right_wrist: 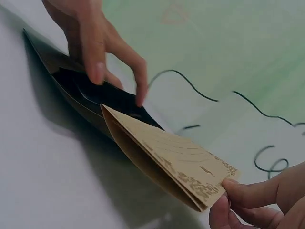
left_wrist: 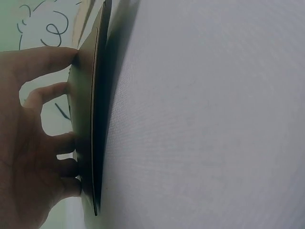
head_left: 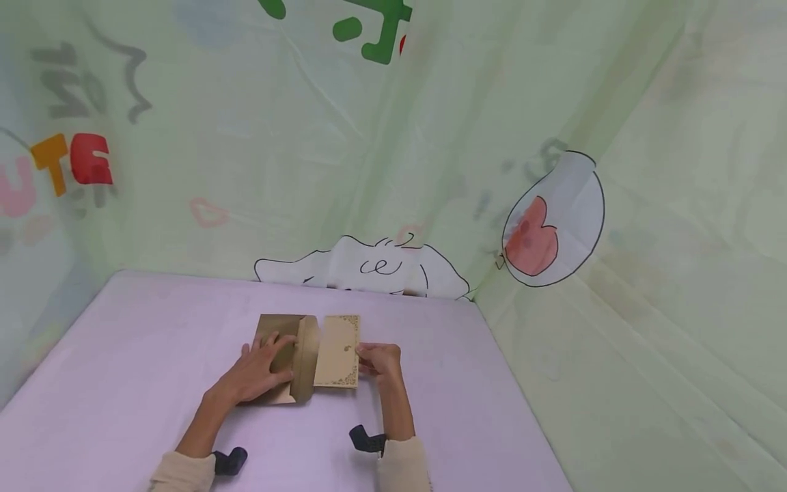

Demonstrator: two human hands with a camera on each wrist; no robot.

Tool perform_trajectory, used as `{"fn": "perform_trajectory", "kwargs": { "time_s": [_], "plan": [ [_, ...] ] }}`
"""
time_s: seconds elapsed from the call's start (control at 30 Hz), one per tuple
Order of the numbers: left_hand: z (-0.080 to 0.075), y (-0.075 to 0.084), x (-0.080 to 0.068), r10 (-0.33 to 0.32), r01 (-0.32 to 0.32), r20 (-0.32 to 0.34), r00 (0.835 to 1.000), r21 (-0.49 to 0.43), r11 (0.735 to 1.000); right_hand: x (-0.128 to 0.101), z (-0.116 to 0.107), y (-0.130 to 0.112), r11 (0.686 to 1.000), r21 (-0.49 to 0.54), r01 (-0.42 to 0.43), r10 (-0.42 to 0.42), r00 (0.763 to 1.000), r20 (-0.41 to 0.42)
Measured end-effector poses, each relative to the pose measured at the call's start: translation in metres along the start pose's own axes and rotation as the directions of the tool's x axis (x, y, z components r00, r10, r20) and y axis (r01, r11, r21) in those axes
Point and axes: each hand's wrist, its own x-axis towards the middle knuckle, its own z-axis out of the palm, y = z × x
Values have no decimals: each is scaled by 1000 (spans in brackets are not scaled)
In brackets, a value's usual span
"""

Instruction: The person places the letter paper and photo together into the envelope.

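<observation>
Right hand (head_left: 380,359) pinches card (head_left: 337,351) edge. Left hand (head_left: 257,372), fingers flat, presses envelope (head_left: 284,357) down near table (head_left: 154,355) back edge, steadying it.

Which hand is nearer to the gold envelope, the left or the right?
Left. The left hand presses on the gold envelope; the right hand pinches the card's far edge, apart from it.

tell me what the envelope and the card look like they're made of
Envelope, under the left hand: probably stiff gold-brown paper, faint sheen, crisp flap fold. Card, pinched by the right hand: likely folded tan cardstock, matte, printed ornamental border, holding its shape unsupported.
</observation>
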Motion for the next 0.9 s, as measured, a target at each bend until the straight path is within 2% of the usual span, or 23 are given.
{"fn": "perform_trajectory", "kwargs": {
  "time_s": [0.17, 0.37, 0.67, 0.9],
  "plan": [
    [3, -2, 3, -3, 3, 1, 1000, 24, 1000, -4, 21, 4, 1000, -8, -2, 2, 999, 37],
    [3, -5, 4, -14, 14, 5, 1000, 31, 999, -5, 35, 5, 1000, -25, 1, 0, 998, 57],
    [2, -4, 3, -11, 11, 9, 1000, 13, 1000, -7, 45, 5, 998, -65, 8, -5, 999, 52],
    [-1, -4, 3, -5, 5, 7, 1000, 14, 1000, -5, 51, 4, 999, -54, 5, -1, 998, 67]
  ]
}}
